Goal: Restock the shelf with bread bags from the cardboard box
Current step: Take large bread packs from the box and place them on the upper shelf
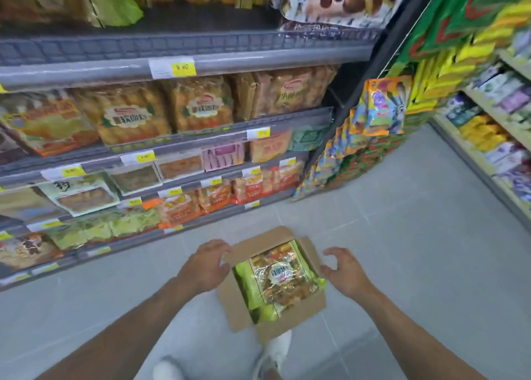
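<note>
The cardboard box (234, 305) stands on the floor (402, 236) of pale grey square tiles, directly between the two hands, and its four brown flaps are folded outward, flat and matt. Inside it, filling almost the whole opening, lies a bread bag (283, 279) of shiny, crinkled clear plastic with light green edges; through the film one sees brown, lumpy baked pieces, and a white label faces upward. The long axis of the bag runs away from the person and leans a little to the right, with a green, wrinkled end at the near left corner of the box. The left hand (205, 264) is just left of the box, its fingers loosely bent over the far left flap and holding nothing; whether they touch the cardboard I cannot tell. The right hand (346, 273) hovers just right of the box, fingers spread and curved like a claw, also holding nothing. Beyond the left hand, the grey metal shelf (230, 63) carries similar bags of bread (126, 115) standing in rows, with yellow price tags (172, 67) on its rail.
</note>
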Motion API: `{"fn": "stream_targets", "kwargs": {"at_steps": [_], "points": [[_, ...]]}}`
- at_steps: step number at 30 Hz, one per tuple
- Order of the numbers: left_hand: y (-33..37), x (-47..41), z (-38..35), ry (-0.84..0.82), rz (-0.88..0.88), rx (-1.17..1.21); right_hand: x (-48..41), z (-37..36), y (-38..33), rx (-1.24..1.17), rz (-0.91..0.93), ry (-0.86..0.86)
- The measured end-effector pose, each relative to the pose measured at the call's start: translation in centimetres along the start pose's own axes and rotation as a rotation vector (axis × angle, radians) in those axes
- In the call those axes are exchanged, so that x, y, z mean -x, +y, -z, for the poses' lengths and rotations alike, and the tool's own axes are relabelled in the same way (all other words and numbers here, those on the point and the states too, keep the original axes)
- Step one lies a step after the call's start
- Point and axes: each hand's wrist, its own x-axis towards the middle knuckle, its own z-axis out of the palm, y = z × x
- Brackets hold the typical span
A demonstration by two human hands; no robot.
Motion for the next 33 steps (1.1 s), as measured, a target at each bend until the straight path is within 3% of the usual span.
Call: {"fn": "stream_targets", "kwargs": {"at_steps": [7,12,17,22,33], "points": [[1.9,-5.2,-14.8,-0.213,0.175,0.060,-7.9,-4.4,11.7,0.131,-0.008,-0.194],[0.7,-9.2,-25.2,-0.335,0.277,0.059,-13.5,-10.0,18.6,0.518,0.137,-0.370],[-1.1,-13.3,-33.7,-0.460,0.337,0.000,-18.6,-16.7,23.8,0.672,0.180,-0.463],[-3.3,-17.1,-40.6,-0.456,0.425,0.008,-23.2,-23.3,28.1,0.732,0.141,-0.502],[-5.7,-22.6,-50.2,-0.456,0.403,-0.023,-31.3,-32.2,33.3,0.747,0.247,-0.522]]}}
